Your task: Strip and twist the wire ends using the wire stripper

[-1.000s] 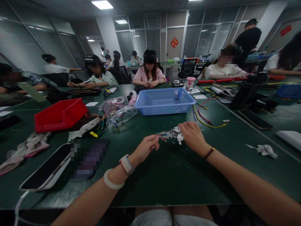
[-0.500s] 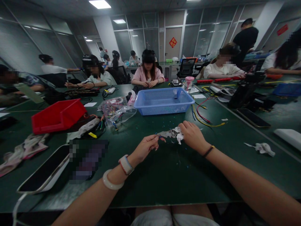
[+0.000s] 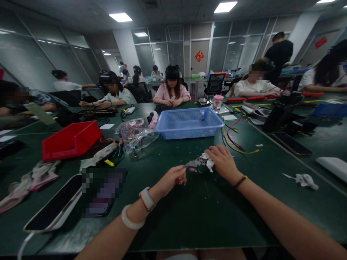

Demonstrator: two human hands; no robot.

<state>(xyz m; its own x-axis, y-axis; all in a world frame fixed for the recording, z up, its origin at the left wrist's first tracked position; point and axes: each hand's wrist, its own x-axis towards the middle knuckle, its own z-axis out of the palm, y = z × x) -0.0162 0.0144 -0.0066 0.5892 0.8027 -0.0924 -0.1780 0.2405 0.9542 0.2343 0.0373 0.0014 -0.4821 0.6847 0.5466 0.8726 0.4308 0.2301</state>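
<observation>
A thin grey metal piece [image 3: 194, 163] spans the gap between my two hands above the green table. My left hand [image 3: 174, 177] pinches its left end with closed fingers; a bit of blue and red shows by the fingertips. Crumpled white tissue [image 3: 209, 164] lies against the piece's right end, and my right hand [image 3: 222, 161] has its fingers closed round the tissue and that end. The blue basket [image 3: 191, 134] stands just beyond both hands. Small blue and pale scraps dot the table top under and around them.
At the left are a red bin [image 3: 71, 142], a clear bag of wires [image 3: 137, 135] and phones [image 3: 55, 202]. Red and yellow cables [image 3: 233, 139] lie right of the basket, crumpled tissue [image 3: 304, 180] farther right. People [image 3: 171, 88] sit across the table.
The camera view has tilted up slightly, so everything appears lower. Both hands keep their hold on the metal piece and tissue, with little movement between them.
</observation>
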